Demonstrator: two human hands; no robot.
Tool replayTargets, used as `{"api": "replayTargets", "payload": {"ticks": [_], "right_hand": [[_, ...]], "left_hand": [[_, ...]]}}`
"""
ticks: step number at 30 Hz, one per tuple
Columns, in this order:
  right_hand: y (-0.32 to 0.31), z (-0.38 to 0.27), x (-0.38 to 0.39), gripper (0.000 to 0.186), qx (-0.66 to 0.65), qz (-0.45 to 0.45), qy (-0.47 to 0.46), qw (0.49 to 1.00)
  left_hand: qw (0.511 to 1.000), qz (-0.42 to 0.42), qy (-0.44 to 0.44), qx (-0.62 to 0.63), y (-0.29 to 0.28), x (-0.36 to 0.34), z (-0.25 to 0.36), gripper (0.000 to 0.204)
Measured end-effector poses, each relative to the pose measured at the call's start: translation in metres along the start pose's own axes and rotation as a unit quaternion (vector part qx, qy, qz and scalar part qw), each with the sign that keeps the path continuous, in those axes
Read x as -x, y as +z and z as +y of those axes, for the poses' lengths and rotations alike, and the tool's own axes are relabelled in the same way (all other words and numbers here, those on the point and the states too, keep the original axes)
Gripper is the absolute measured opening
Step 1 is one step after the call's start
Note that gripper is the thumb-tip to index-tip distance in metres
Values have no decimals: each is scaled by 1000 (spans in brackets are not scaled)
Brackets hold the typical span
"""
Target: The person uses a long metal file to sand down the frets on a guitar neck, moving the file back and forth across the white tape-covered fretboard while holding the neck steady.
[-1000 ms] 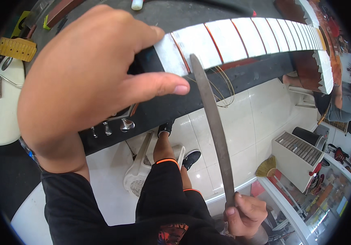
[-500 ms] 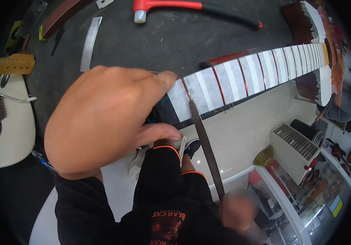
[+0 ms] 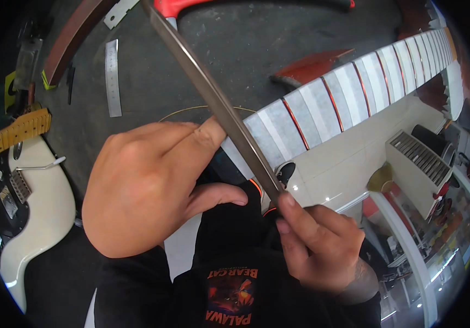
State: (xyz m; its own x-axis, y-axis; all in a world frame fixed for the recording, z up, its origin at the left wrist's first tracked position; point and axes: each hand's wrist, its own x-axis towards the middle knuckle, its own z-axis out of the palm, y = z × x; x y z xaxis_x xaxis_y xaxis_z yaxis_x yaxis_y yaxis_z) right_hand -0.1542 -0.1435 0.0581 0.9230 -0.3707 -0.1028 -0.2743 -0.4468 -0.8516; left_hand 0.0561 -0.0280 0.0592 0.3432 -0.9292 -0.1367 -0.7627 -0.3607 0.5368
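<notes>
A guitar neck point(image 3: 349, 98), covered in white tape between its bare, copper-red frets, runs from the middle toward the upper right. My left hand point(image 3: 147, 186) grips the neck's near end, fingertips at its far edge and thumb below the near edge. My right hand point(image 3: 319, 246), low at the right, is closed on a long dark metal file point(image 3: 213, 93). The file lies diagonally across the taped end beside my left fingertips, reaching far over the dark bench; whether it touches the fret there is unclear. A thin wire loop point(image 3: 185, 109) shows behind my left hand.
On the dark bench point(image 3: 164, 65) lie a red mallet point(image 3: 172, 6), steel ruler point(image 3: 112, 76), reddish wood pieces point(image 3: 76, 38) and a metal plate point(image 3: 117, 13). A white electric guitar point(image 3: 43, 197) is at left; a cabinet point(image 3: 415, 169), broom point(image 3: 380, 177) and glass showcase point(image 3: 410, 262) are below right.
The file has moved up and forward across the neck, with my right hand rising toward it. My left hand stays at the neck's end. The camera's view has shifted.
</notes>
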Motion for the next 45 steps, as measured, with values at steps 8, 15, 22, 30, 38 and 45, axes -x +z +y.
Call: {"api": "replayTargets", "payload": {"ticks": [8, 15, 22, 30, 38, 45], "right_hand": [[-17, 22, 126, 57, 38, 9, -23, 999], [-2, -9, 17, 56, 20, -9, 10, 1000], [9, 15, 35, 58, 5, 31, -53, 998], [-4, 7, 70, 64, 43, 0, -31, 999], [11, 7, 12, 57, 53, 28, -40, 997], [-14, 13, 105, 55, 99, 19, -30, 994]], "left_hand": [[1000, 21, 9, 0, 4, -2, 1, 82], [1000, 16, -5, -23, 3, -1, 6, 78], [999, 37, -13, -19, -1, 8, 4, 78], [999, -20, 23, -11, -8, 1, 2, 77], [999, 4, 47, -2, -4, 6, -9, 75], [998, -1, 57, 6, 1, -1, -5, 72]]}}
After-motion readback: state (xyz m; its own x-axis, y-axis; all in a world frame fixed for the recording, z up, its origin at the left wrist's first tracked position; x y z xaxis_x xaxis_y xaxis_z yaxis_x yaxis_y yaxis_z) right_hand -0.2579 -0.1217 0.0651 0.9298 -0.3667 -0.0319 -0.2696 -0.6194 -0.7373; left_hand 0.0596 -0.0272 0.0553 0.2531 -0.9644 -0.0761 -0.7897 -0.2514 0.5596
